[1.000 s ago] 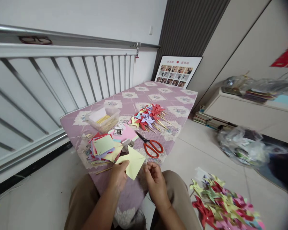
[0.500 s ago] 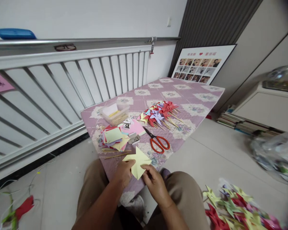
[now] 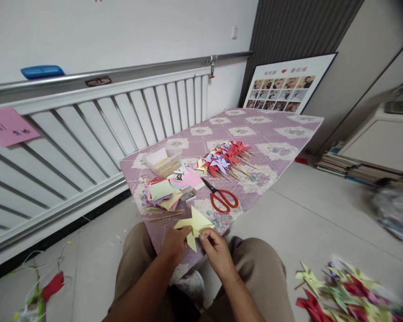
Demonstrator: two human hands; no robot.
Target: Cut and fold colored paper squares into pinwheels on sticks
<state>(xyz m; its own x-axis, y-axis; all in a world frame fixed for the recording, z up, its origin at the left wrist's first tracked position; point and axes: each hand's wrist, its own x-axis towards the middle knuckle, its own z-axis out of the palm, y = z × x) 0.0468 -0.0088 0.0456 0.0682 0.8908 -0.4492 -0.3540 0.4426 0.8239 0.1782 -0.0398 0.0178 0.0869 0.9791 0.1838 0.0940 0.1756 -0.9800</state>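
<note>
Between my hands is a pale yellow paper pinwheel (image 3: 195, 220), cut into blades, held above the near corner of the table. My left hand (image 3: 176, 241) pinches its left side near the middle. On the other side my right hand (image 3: 216, 250) has thumb and fingers closed on the lower right blade, which is bent inward. Just beyond lie red-handled scissors (image 3: 224, 200), a small box of pins (image 3: 188, 194) and a stack of coloured paper squares (image 3: 159, 190). Thin sticks (image 3: 165, 217) rest left of the pinwheel.
Finished pinwheels on sticks (image 3: 226, 156) lie mid-table, beside a clear plastic box (image 3: 164, 162) of sticks. More pinwheels (image 3: 345, 286) lie on the floor at right. A white radiator (image 3: 147, 112) runs along the left, and a photo board (image 3: 285, 87) leans behind the table.
My right hand has folded the lower right blade of the pinwheel toward its middle. The view has shifted slightly to the left.
</note>
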